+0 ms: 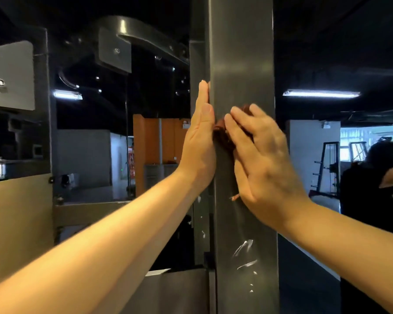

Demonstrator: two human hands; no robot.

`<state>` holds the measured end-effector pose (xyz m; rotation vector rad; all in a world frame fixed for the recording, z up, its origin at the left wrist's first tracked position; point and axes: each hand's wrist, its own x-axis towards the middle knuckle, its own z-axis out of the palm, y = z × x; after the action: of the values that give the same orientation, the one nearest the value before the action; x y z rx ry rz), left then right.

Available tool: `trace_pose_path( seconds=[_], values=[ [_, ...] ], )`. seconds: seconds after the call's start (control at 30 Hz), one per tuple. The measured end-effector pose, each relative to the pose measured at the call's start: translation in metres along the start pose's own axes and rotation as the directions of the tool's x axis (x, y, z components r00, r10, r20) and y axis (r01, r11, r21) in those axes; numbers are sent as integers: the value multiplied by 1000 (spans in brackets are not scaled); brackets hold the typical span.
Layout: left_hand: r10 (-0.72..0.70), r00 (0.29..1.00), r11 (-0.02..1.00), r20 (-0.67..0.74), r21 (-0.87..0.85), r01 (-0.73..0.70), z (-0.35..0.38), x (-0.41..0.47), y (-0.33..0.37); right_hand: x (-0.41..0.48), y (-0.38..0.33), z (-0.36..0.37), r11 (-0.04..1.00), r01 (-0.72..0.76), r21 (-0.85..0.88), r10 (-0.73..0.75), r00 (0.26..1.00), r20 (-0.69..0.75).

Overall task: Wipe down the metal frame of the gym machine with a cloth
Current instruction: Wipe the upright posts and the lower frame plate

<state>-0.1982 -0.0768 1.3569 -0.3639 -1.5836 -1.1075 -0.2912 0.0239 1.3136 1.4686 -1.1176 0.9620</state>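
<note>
Currently only the head view to go on. Centre of the frame: wide grey upright of the metal frame [243, 64], running top to bottom, brushed finish.

Left hand [200, 141] sits just left of centre, flat against the post's left edge, palm turned toward the metal, fingers [203, 94] straight, together, pointing up, holding nothing. Judged as a brace, steadying the body while the other hand works.

Right hand [263, 162], centre right, lies on the front face of the post. Its fingers [243, 123] are slightly apart and near straight, pressing down rather than wrapped round. Slight motion blur here.

Cloth [222, 134], reddish brown, is bunched between that hand and the metal. It peeks out at the fingertips, close to the left hand; cannot tell whether they touch. A flat palm spreads pressure over the wad, which suits wiping a broad flat face.

Lower centre: pale scuff marks [245, 248] on the post, well below the cloth. That stretch likely needs a pass, so the task looks mid-way at best.

Upper right: ceiling strip light [320, 94]. Right edge: another person [372, 177], dark clothes. Left of the post: orange partition [150, 141].
</note>
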Motion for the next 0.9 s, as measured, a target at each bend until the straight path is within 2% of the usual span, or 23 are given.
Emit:
trace_pose_path(
  seconds=[0.1, 0.2, 0.23, 0.33, 0.43, 0.57, 0.67, 0.73, 0.8, 0.9],
  values=[
    [-5, 1000, 1000, 17, 3, 5, -1, -1, 0, -32, -2, -4, 990, 128, -57, -120, 985, 128],
    [1, 1000, 999, 11, -34, 0, -2, -3, -2, -14, 16, -20, 967, 233, -105, -207, 955, 213],
    [4, 1000, 999, 16, -45, -3, -2, -4, -3, 1, 22, -24, 975, 196, -107, -174, 967, 186],
    [2, 999, 1000, 35, -6, -2, -2, -10, -6, 35, 24, -24, 995, -52, -85, 55, 998, 39],
    [13, 1000, 1000, 26, -22, -13, -1, -18, -11, 17, 10, -12, 990, -116, -79, 116, 993, -4],
    [13, 1000, 999, 26, -39, -12, -1, -24, -13, -53, -11, -3, 999, -32, -28, 35, 995, 89],
    [2, 1000, 999, 9, 40, -3, 0, -29, -14, -88, -11, -9, 988, 146, -41, -133, 965, 224],
    [-9, 1000, 1000, 7, 27, 8, -2, -33, -16, -78, 0, -22, 968, 242, -61, -215, 933, 289],
    [-13, 1000, 1000, 29, -13, 13, -3, -37, -19, -49, 7, -29, 984, 172, -51, -156, 959, 238],
    [-39, 999, 999, 18, -9, 39, -1, -42, -19, -14, 8, -26, 997, -80, 20, 78, 995, 67]
  ],
)
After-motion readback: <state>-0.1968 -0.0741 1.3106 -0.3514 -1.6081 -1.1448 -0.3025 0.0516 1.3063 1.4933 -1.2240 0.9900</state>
